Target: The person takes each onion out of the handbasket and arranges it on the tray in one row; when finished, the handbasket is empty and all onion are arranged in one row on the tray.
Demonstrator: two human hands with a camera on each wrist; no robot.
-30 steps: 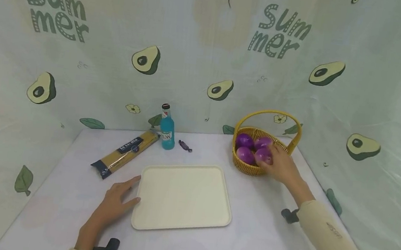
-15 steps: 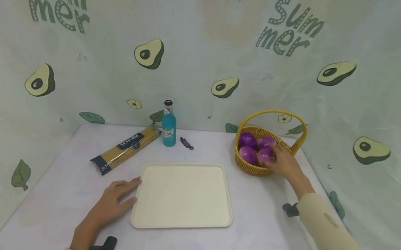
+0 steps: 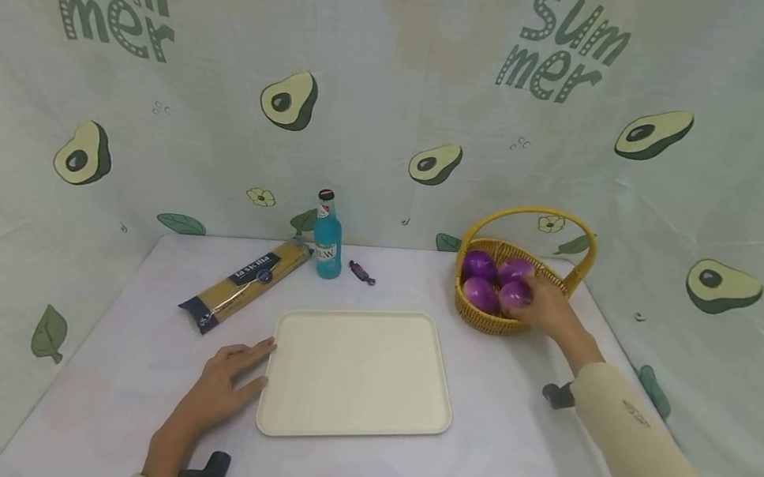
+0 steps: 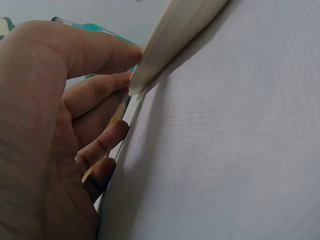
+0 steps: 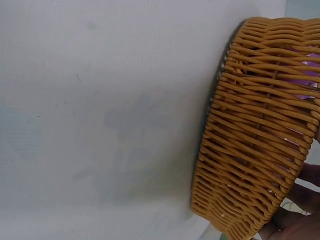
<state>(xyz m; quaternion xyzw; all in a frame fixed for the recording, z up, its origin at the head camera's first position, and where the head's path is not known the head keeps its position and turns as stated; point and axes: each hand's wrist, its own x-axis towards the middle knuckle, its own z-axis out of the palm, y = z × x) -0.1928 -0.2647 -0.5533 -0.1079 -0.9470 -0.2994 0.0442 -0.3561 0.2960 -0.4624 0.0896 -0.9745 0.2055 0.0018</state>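
Observation:
In the head view a wicker basket (image 3: pixel 490 321) with a tall handle stands at the back right and holds several round purple onions (image 3: pixel 481 294). My right hand (image 3: pixel 548 311) reaches over its right rim, fingers and thumb around the front right onion (image 3: pixel 515 295); the right wrist view hides this grip behind the basket's woven side (image 5: pixel 255 130). A cream tray (image 3: pixel 360 375) lies mid-table. Against its left edge rest the thumb and fingertips of my left hand (image 3: pixel 216 389). The left wrist view shows those fingers loosely extended at the tray's rim (image 4: pixel 165 45).
A packet of spaghetti (image 3: pixel 248 283) lies at the back left, beside an upright blue bottle (image 3: pixel 328 240). Right of the bottle is a small purple wrapped candy (image 3: pixel 361 272). A printed cloth (image 3: pixel 391 49) hangs behind the table and along its sides.
My right hand's fingers have settled farther around the front right onion. The left hand stays at the tray's edge. The head view has shifted slightly.

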